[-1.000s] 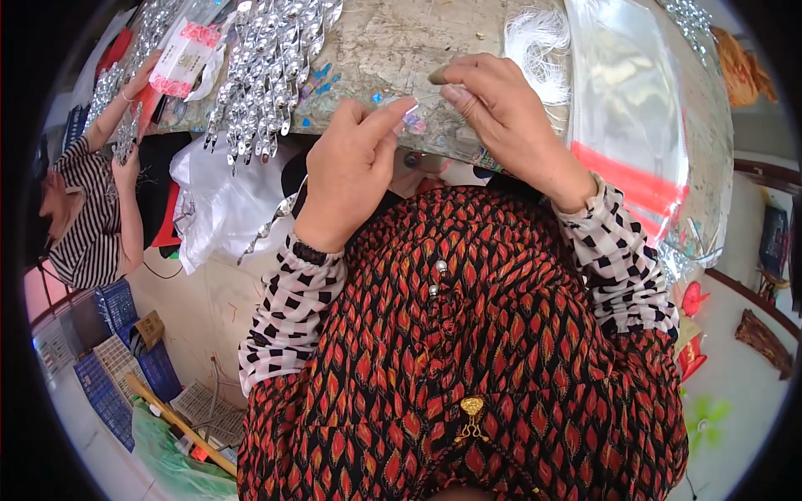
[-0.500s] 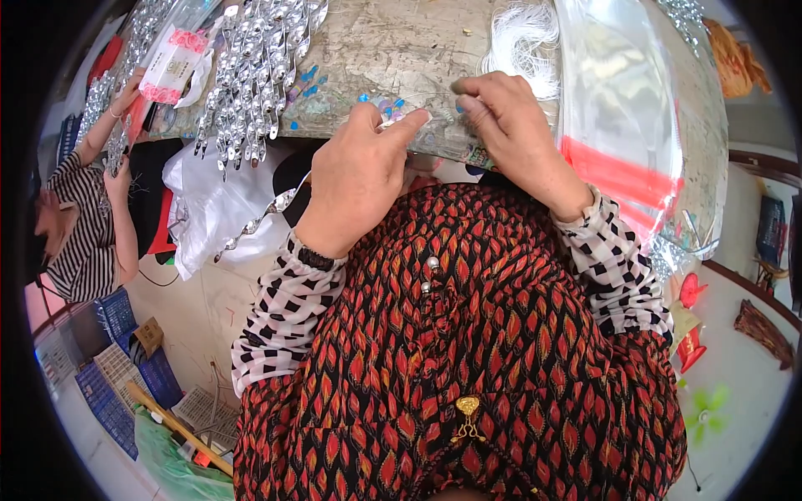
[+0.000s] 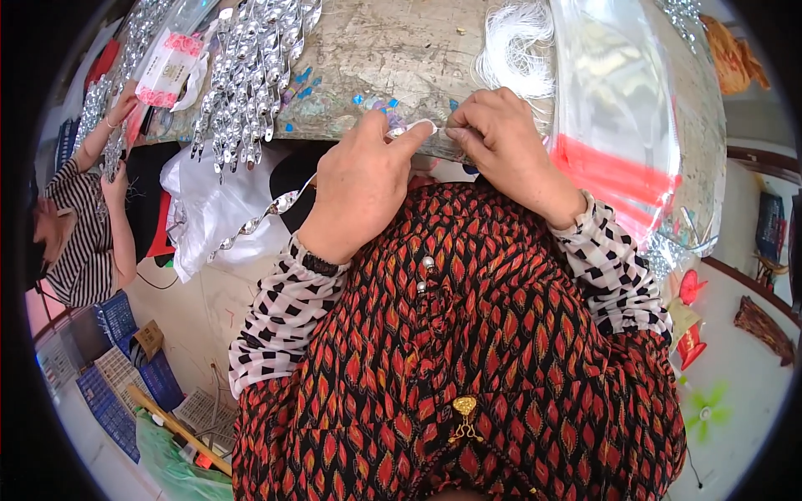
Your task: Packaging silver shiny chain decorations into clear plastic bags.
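Note:
A twisted shiny silver strip trails down to the left from under my left hand. Thumb and forefinger of that hand pinch its pale end at the table's front edge. My right hand is closed in a pinch right beside that end, fingertips almost meeting the left thumb. Whatever lies between the right fingertips is too small to make out. Small blue and purple flakes lie on the table just beyond my left fingers. A white string bundle rests past my right hand.
Several silver twisted strips hang over the worn table edge at left. Clear plastic bags with a red band lie at right. A co-worker in a striped top handles silver strips. White plastic hangs below the table.
My right hand has come down and closed its fingers against the strip's end at my left thumb. The left hand stays nearly in place, still pinching the strip.

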A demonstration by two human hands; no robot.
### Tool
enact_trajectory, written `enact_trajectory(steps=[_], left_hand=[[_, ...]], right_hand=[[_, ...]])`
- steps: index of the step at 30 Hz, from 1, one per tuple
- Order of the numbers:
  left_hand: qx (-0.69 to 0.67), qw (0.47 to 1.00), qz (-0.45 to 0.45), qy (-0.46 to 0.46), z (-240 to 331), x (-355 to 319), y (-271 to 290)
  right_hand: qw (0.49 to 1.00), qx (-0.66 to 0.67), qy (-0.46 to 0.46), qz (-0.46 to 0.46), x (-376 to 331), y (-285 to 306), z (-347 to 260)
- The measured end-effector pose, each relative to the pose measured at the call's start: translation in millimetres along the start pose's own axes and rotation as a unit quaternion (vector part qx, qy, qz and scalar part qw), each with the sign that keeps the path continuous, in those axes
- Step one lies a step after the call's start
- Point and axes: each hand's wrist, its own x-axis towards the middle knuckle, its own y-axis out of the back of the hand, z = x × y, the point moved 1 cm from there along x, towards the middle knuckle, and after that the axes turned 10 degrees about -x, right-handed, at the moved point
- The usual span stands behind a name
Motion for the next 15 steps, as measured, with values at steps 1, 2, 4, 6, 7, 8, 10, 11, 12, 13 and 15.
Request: enact_trajectory(steps=[1, 2, 4, 6, 7, 8, 10, 11, 12, 13, 15], left_hand=[[0.0, 1.0, 0.0, 0.002, -1.2, 0.3, -0.6], [-0.002, 1.0, -0.002, 0.012, -3.2, 1.2, -1.3], [-0.009, 1.0, -0.005, 0.016, -7.6, 5.6, -3.8], [-0.007, 1.0, 0.018, 0.018, -13.0, 5.6, -3.7], [-0.003, 1.0, 0.021, 0.023, -12.4, 4.3, -0.5], [0.002, 0.999, 0.013, 0.042, -11.4, 2.8, 3.1], [-0.002, 0.999, 0.0, 0.051, -15.1, 9.3, -1.2], [0.0, 0.999, -0.007, 0.047, -16.9, 12.0, -3.2], [0.001, 0.999, -0.013, 0.043, -18.6, 14.0, -5.6], [0.001, 0.999, -0.013, 0.042, -18.5, 15.1, -5.8], [0.008, 0.999, -0.005, 0.035, -18.1, 17.2, -7.3]], right_hand=[[1.0, -0.029, -0.007, -0.003, -1.6, -0.9, 2.4], [0.998, -0.058, -0.014, -0.006, -2.5, -1.3, 5.0], [0.997, -0.08, -0.019, 0.01, -2.2, 3.2, 11.3], [0.995, -0.096, -0.016, 0.025, 1.1, 6.9, 14.9], [0.993, -0.115, -0.012, 0.032, 4.0, 8.7, 14.8], [0.99, -0.133, -0.008, 0.038, 6.9, 10.2, 14.5], [0.99, -0.137, -0.028, 0.034, 7.0, 9.7, 23.6], [0.989, -0.137, -0.044, 0.031, 7.1, 9.3, 27.2], [0.989, -0.139, -0.045, 0.03, 7.1, 9.0, 29.9], [0.987, -0.141, -0.064, 0.03, 7.1, 10.6, 31.4], [0.985, -0.145, -0.084, 0.029, 7.6, 11.5, 35.1]])
